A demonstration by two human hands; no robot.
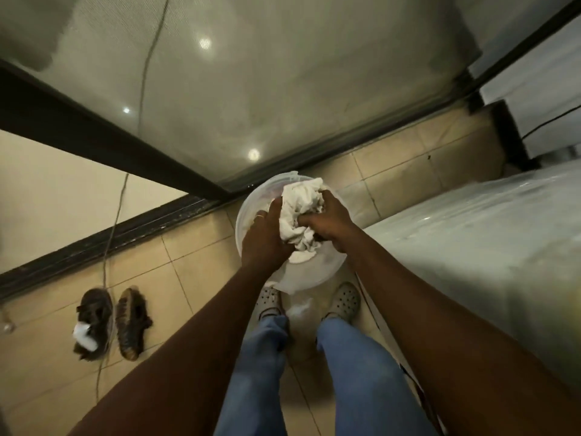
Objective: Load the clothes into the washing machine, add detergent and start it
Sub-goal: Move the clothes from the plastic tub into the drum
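A white plastic bucket (251, 202) stands on the tiled floor right in front of my feet. A crumpled white cloth (298, 212) is bunched over its mouth. My left hand (264, 237) presses against the cloth's left side with fingers wrapped around it. From the right, my right hand (327, 221) is clenched on the same bundle. More white fabric (298, 258) lies inside the bucket beneath the bundle. A white appliance top wrapped in plastic film (471, 247), probably the washing machine, fills the right side of the view, lid closed.
A glass sliding door with a dark frame (110, 133) runs across the back. A pair of dark sandals (113, 322) lies on the floor at left, with a thin cord (118, 209) hanging down over them. A small white scrap (298, 308) lies between my feet.
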